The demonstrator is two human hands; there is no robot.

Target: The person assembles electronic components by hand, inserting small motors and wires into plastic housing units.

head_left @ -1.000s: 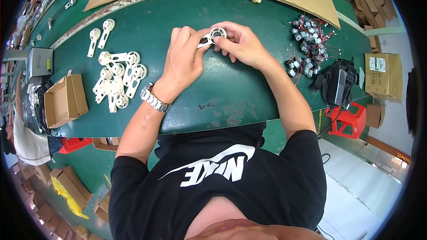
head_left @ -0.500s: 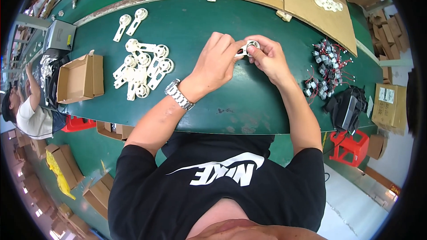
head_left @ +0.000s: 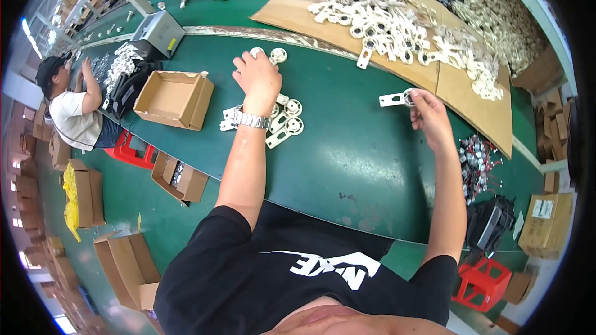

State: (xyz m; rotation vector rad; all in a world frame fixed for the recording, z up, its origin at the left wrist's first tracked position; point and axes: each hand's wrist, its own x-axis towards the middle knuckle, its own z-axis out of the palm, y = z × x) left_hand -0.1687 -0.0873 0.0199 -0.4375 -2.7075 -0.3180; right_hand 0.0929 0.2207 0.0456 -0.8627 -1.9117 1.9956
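Note:
My right hand point(head_left: 429, 118) pinches the round end of a white plastic bracket point(head_left: 392, 100), a flat slotted arm with a dark-centred ring. The bracket is held above the green tabletop, its arm pointing left. My left hand point(head_left: 257, 78), with a metal watch at the wrist, reaches over two similar brackets. The round end of one bracket point(head_left: 279, 56) shows beside its fingers; another round end point(head_left: 256, 52) peeks out at the fingertips. Those fingers bend downward, and their grip is hidden. A small pile of white brackets point(head_left: 289, 118) lies beside and partly behind the left wrist.
Many white brackets point(head_left: 397, 37) cover a cardboard sheet point(head_left: 285, 12) at the back. Small motors with red wires point(head_left: 477, 164) lie at the right, near a black bag point(head_left: 490, 226). An open cardboard box point(head_left: 171, 102) stands left. Another person point(head_left: 77, 108) sits at the far left.
My hands have parted. The left has moved left, off the held bracket to the two brackets beyond the pile; the right keeps the bracket. The whole view has shifted and turned.

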